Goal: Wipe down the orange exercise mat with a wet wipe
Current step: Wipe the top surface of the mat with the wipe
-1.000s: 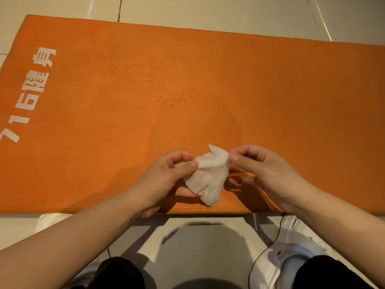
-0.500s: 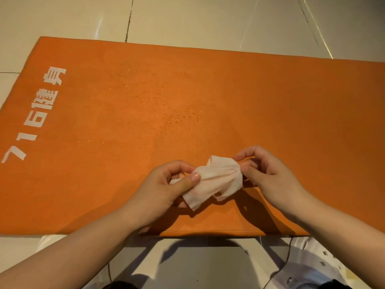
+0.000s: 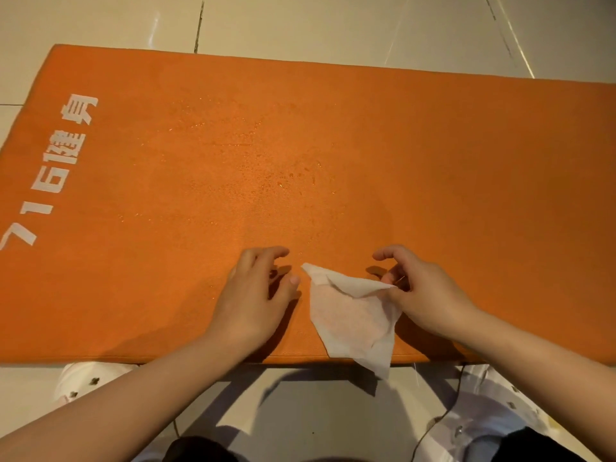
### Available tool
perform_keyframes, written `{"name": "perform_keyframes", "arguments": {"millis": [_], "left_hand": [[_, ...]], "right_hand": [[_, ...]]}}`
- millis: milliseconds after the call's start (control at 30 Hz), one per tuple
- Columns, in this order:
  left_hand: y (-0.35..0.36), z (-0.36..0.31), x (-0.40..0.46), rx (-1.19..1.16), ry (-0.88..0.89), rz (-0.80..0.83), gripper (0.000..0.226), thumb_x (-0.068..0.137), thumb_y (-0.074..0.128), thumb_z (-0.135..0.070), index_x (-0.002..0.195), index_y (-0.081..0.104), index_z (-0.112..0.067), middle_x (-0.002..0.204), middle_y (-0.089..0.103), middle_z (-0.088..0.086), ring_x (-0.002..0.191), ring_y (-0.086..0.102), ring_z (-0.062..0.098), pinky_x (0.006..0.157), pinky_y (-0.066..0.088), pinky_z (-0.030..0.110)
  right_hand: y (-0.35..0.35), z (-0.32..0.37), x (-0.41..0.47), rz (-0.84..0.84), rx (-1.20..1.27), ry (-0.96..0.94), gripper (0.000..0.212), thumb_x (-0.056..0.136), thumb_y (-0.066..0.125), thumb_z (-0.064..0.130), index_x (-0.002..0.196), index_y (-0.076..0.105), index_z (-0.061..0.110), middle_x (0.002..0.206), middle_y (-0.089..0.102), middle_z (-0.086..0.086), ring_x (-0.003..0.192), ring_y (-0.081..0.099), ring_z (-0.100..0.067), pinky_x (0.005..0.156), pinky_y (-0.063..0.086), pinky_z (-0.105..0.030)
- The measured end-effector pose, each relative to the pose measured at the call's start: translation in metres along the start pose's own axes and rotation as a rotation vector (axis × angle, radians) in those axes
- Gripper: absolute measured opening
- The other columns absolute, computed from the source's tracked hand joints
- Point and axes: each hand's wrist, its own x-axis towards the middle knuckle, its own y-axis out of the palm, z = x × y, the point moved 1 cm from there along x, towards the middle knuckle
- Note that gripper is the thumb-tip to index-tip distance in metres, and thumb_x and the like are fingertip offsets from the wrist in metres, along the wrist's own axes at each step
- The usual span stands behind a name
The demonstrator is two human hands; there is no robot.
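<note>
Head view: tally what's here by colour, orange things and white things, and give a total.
Orange: 1, the exercise mat
White: 3, the wet wipe pinched by the right hand, and two shoes
Total: 4

**Warm indoor light, soft focus, wide-angle bend**

Warm, moderately bright light falls from above. Glare streaks the glossy beige floor tiles (image 3: 300,25), and small droplets glint on the flat orange exercise mat (image 3: 466,178). Dark shadows pool under both hands and the thin white wet wipe (image 3: 353,315). Detail is slightly soft throughout; the mat's edges bow.
</note>
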Motion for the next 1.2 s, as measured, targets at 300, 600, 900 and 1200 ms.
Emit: {"name": "perform_keyframes", "arguments": {"millis": [300,600,900,1200], "left_hand": [[0.025,0.004,-0.021,0.617,0.666,0.361,0.039,0.096,0.035,-0.049,0.128,0.054,-0.038,0.134,0.059,-0.005,0.125,0.057,0.019,0.099,0.047,0.048],[0.023,0.009,-0.016,0.748,0.595,0.414,0.044,0.092,0.035,-0.053,0.126,0.058,-0.038,0.131,0.063,-0.004,0.121,0.061,0.02,0.093,0.051,0.053],[0.025,0.004,-0.012,0.656,0.729,0.294,0.042,0.094,0.039,-0.047,0.128,0.057,-0.03,0.137,0.057,0.0,0.129,0.052,0.021,0.103,0.045,0.047],[0.031,0.009,-0.028,0.46,0.934,0.278,0.026,0.091,0.046,-0.033,0.107,0.067,-0.026,0.111,0.067,-0.006,0.109,0.06,0.017,0.095,0.037,0.035]], "right_hand": [[0.004,-0.015,0.01,-0.035,-0.055,0.145,0.047,0.103,0.043,0.038,0.074,0.057,0.004,0.069,0.062,-0.017,0.058,0.049,-0.022,0.055,0.032,-0.033],[-0.007,-0.033,0.013,-0.088,-0.089,0.291,0.06,0.102,0.04,0.047,0.062,0.06,0.007,0.049,0.059,-0.008,0.047,0.057,-0.025,0.058,0.049,-0.038],[0.006,-0.009,-0.01,0.151,-0.478,-0.459,0.029,0.095,0.056,0.031,0.123,0.06,0.029,0.123,0.057,0.012,0.117,0.049,-0.01,0.101,0.037,-0.029],[-0.001,-0.005,-0.028,0.345,-0.653,-0.36,0.016,0.1,0.046,0.043,0.092,0.052,0.031,0.081,0.06,0.013,0.075,0.055,-0.008,0.063,0.04,-0.024]]}}
